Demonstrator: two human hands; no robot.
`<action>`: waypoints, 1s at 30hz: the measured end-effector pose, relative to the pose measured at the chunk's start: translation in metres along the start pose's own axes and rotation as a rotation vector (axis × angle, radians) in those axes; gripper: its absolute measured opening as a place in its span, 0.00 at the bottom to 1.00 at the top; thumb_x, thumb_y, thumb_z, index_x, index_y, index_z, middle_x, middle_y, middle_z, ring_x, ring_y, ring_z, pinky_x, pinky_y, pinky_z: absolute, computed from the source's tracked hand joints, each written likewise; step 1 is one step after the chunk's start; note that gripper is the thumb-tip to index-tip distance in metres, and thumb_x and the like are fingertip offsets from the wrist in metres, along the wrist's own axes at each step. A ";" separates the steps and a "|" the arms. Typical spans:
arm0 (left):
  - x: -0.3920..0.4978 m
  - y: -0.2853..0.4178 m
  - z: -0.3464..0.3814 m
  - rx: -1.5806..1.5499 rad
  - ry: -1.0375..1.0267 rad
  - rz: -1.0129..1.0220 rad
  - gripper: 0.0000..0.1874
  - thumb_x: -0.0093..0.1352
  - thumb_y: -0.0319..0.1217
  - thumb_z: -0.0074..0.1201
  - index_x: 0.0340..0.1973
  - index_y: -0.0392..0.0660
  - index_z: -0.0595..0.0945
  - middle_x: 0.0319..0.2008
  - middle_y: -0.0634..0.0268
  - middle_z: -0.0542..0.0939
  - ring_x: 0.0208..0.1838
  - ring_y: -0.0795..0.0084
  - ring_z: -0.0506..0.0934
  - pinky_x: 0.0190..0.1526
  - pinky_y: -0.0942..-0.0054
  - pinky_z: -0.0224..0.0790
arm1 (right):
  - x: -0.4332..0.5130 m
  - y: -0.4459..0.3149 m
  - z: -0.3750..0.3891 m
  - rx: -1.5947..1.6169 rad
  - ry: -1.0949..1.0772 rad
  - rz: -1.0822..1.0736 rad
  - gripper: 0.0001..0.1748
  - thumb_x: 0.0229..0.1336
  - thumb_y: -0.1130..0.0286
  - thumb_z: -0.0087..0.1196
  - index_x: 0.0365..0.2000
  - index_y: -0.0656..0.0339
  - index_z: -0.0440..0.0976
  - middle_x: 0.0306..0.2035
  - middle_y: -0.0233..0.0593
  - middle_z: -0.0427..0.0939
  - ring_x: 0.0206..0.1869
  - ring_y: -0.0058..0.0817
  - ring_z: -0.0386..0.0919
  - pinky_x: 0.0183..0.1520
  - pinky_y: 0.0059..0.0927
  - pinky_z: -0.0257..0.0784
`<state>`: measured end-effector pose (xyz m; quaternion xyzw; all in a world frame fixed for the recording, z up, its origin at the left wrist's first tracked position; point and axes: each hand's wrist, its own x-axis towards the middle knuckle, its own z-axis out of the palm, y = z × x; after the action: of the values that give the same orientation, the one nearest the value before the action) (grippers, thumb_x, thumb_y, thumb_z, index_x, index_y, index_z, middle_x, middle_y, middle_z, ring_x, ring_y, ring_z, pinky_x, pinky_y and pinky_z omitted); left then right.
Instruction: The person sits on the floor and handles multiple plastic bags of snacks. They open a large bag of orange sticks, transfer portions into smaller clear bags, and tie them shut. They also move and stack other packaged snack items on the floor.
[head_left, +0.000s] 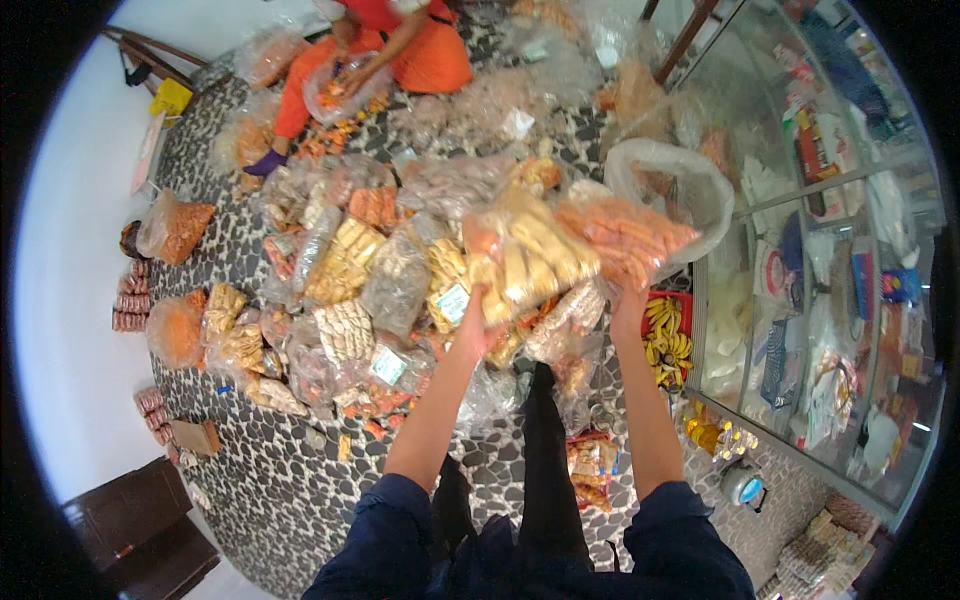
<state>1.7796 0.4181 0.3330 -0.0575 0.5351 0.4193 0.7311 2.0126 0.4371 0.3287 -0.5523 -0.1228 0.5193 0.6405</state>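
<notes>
My left hand (477, 330) grips the near corner of a clear plastic bag of pale yellow stick snacks (536, 255). In my right hand (627, 304) is a clear bag of orange snacks (626, 229), held by its lower edge. The two bags are side by side above the pile, their inner edges overlapping. Behind the orange bag stands a large, wide-mouthed translucent plastic sack (716, 187) with some bags inside. To the left of my left hand lie a pack of yellow snacks with a printed label (450, 300) and a bag of whitish pieces (345, 330).
Many snack bags spread over the stone-patterned floor (300, 465). A person in orange trousers (431, 64) sits at the back, hands in a plastic bag (349, 86). On the right are a glass display case (810, 187) and a red crate of bananas (667, 337).
</notes>
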 end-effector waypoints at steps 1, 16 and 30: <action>-0.021 -0.007 -0.012 -0.004 -0.077 0.019 0.24 0.62 0.43 0.45 0.50 0.46 0.66 0.46 0.60 0.71 0.47 0.66 0.71 0.48 0.60 0.65 | -0.025 -0.007 -0.003 0.046 0.072 0.001 0.34 0.53 0.71 0.52 0.56 0.59 0.47 0.46 0.42 0.67 0.46 0.35 0.71 0.52 0.38 0.67; -0.261 0.020 -0.184 0.184 -0.413 0.385 0.33 0.60 0.27 0.43 0.62 0.50 0.54 0.46 0.60 0.69 0.42 0.70 0.74 0.38 0.70 0.72 | -0.362 -0.093 0.062 0.346 -0.372 -0.017 0.20 0.54 0.64 0.48 0.48 0.58 0.63 0.47 0.35 0.70 0.49 0.32 0.69 0.58 0.38 0.58; -0.330 0.030 -0.249 -0.190 -0.102 0.719 0.26 0.55 0.19 0.41 0.50 0.45 0.62 0.40 0.62 0.69 0.42 0.67 0.72 0.44 0.62 0.72 | -0.426 -0.005 0.121 -0.267 -0.692 0.464 0.30 0.54 0.67 0.53 0.55 0.58 0.54 0.51 0.38 0.66 0.52 0.32 0.67 0.51 0.36 0.64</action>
<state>1.5514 0.1224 0.5135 0.0873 0.4426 0.6993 0.5544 1.7430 0.1668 0.5536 -0.4366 -0.2689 0.7836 0.3509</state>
